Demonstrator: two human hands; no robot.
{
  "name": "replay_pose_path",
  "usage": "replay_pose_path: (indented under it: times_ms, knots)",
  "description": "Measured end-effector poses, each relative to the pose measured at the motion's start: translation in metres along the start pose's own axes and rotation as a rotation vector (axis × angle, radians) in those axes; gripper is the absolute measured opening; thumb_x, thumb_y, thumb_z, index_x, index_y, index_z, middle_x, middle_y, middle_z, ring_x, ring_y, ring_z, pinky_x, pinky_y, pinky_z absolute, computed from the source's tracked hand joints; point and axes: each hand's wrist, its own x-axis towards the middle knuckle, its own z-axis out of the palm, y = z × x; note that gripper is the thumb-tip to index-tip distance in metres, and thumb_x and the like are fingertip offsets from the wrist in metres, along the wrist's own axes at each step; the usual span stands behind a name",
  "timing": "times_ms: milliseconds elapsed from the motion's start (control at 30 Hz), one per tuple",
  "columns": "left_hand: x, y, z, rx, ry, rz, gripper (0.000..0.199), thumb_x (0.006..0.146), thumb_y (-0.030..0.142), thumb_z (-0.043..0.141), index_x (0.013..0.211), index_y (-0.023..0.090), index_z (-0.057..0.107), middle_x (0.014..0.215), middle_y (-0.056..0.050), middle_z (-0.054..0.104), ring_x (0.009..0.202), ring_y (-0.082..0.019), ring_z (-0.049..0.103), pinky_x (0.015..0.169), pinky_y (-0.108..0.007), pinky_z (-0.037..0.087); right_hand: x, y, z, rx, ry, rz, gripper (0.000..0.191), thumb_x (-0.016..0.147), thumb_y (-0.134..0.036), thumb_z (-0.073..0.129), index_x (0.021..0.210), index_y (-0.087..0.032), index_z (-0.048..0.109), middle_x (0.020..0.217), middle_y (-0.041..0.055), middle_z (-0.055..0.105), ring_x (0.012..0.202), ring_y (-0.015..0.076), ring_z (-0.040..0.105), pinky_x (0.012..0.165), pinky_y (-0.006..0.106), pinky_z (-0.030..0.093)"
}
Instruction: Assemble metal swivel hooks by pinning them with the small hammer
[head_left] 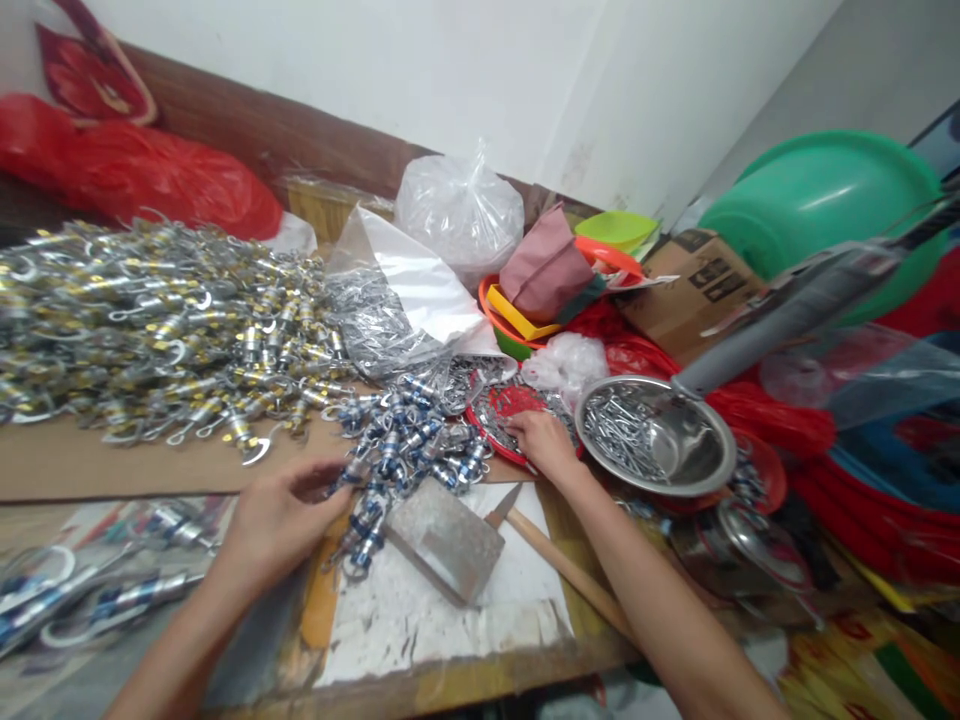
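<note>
— Where are the blue-and-silver fittings (405,430) placed?
— They are heaped beside the metal block (448,538), and their left edge is reached by the left hand (289,510). Whether one is clamped by its fingers cannot be told.
— And the right hand (546,442)?
— It is held at the red tray (521,399) of small parts (491,406); whether its fingertips are closed cannot be told.

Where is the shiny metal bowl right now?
In the head view, the metal bowl sits right of centre, just to the right of the red tray where the right hand is reaching.
</note>
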Motion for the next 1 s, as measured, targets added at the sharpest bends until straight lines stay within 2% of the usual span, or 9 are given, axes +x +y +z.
replay_pose_path:
  times_ms: [67,133,300,367,500,600,700,867,1000]
  knots:
    - [-0.005,0.009,-0.002,-0.062,0.016,0.014,0.029,0.062,0.033,0.064,0.085,0.016,0.066,0.083,-0.007,0.071,0.076,-0.022,0.066,0.075,-0.035,0.052,-0.008,0.005,0.000,0.024,0.059,0.033,0.017,0.080,-0.020,0.054,0.081,-0.023,0.070,0.091,0.0046,0.069,0.088,0.0188,0.061,0.078,0.026,0.042]
    - [-0.013,0.020,-0.001,-0.085,0.017,0.117,0.029,0.064,0.033,0.065,0.088,0.017,0.065,0.089,-0.007,0.070,0.081,-0.021,0.064,0.076,-0.033,0.051,-0.011,0.009,-0.001,0.058,0.136,0.068,0.017,0.081,-0.022,0.053,0.082,-0.022,0.069,0.098,0.0054,0.066,0.091,0.0185,0.059,0.081,0.027,0.041]
    - [-0.038,0.039,0.013,0.069,-0.360,0.435,0.018,0.073,0.025,0.058,0.087,0.023,0.069,0.088,-0.004,0.068,0.082,-0.018,0.063,0.071,-0.027,0.050,-0.013,0.016,-0.010,0.184,0.275,0.128,0.012,0.076,-0.020,0.058,0.073,-0.019,0.070,0.081,0.0076,0.066,0.080,0.0201,0.060,0.076,0.030,0.043]
    - [-0.046,0.038,0.021,0.085,-0.412,0.468,0.018,0.074,0.022,0.055,0.083,0.024,0.071,0.084,-0.004,0.070,0.077,-0.017,0.064,0.068,-0.026,0.050,-0.018,0.012,-0.016,0.269,0.307,0.120,0.012,0.074,-0.017,0.059,0.071,-0.019,0.070,0.077,0.0067,0.067,0.077,0.0191,0.061,0.075,0.031,0.044]
    - [-0.056,0.025,0.031,-0.006,-0.268,0.352,0.017,0.066,0.024,0.064,0.080,0.023,0.073,0.081,-0.004,0.073,0.074,-0.020,0.067,0.068,-0.028,0.052,-0.047,-0.025,-0.026,0.481,0.310,0.055,0.016,0.076,-0.017,0.056,0.083,-0.019,0.070,0.081,0.0039,0.070,0.074,0.0156,0.064,0.071,0.028,0.050]
    - [-0.061,0.017,0.036,-0.102,-0.191,0.183,0.032,0.060,0.026,0.069,0.092,0.023,0.070,0.080,-0.004,0.074,0.070,-0.022,0.068,0.066,-0.030,0.055,-0.081,-0.069,-0.030,0.785,0.230,0.008,0.017,0.070,-0.018,0.063,0.085,-0.019,0.070,0.079,0.0022,0.071,0.070,0.0151,0.066,0.065,0.027,0.054]
    - [-0.064,0.015,0.039,-0.194,-0.175,0.100,0.043,0.060,0.025,0.068,0.103,0.023,0.065,0.080,-0.002,0.075,0.066,-0.021,0.069,0.067,-0.033,0.056,-0.105,-0.103,-0.030,1.072,0.120,-0.007,0.023,0.066,-0.011,0.064,0.086,-0.020,0.070,0.075,0.0018,0.072,0.067,0.0156,0.067,0.064,0.027,0.055]
    - [-0.065,0.016,0.041,-0.159,-0.140,0.093,0.045,0.059,0.024,0.069,0.105,0.022,0.064,0.083,-0.002,0.075,0.069,-0.022,0.069,0.069,-0.033,0.056,-0.116,-0.120,-0.027,1.087,0.086,-0.164,0.038,0.070,-0.003,0.053,0.100,-0.023,0.065,0.080,-0.0003,0.071,0.069,0.0129,0.067,0.067,0.025,0.055]
    - [-0.065,0.020,0.039,-0.123,-0.109,0.146,0.028,0.057,0.025,0.070,0.085,0.022,0.072,0.083,-0.004,0.074,0.073,-0.023,0.069,0.072,-0.033,0.055,-0.119,-0.119,-0.028,1.118,0.093,-0.175,0.038,0.070,-0.002,0.053,0.102,-0.020,0.063,0.073,-0.0008,0.070,0.066,0.0118,0.066,0.067,0.023,0.055]
